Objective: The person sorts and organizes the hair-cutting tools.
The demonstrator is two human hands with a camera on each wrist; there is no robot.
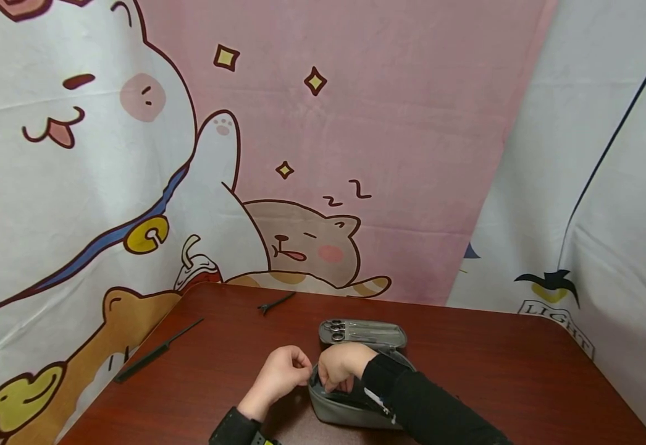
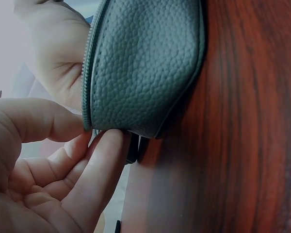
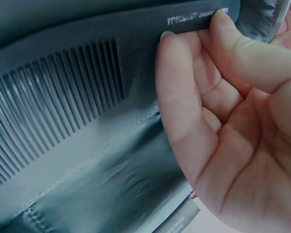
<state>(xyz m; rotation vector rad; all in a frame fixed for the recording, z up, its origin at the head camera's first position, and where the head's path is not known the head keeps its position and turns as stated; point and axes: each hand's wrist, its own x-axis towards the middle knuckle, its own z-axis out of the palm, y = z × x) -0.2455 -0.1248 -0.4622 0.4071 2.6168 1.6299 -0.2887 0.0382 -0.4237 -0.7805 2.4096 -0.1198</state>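
Observation:
A grey-green zippered case [image 1: 345,415] with a pebbled surface stands open on the table, its lid folded back. My left hand [image 1: 283,372] is at its left end; in the left wrist view, thumb and fingers pinch the zippered rim [image 2: 87,82]. Reaching inside the case from the right, my right hand [image 1: 344,366] pinches a dark comb [image 3: 141,51] by its plain end, which carries pale lettering. The comb's teeth point toward the shiny lining [image 3: 121,179] in the right wrist view. In the head view the right hand and sleeve hide much of the interior.
Scissors [image 1: 337,334] sit behind a clear pocket in the lid [image 1: 396,335]. A long thin-tailed comb [image 1: 153,358] lies along the table's left edge, and a small dark clip [image 1: 272,305] near the back edge. Printed cloth [image 1: 412,154] hangs behind the reddish-brown table [image 1: 501,358].

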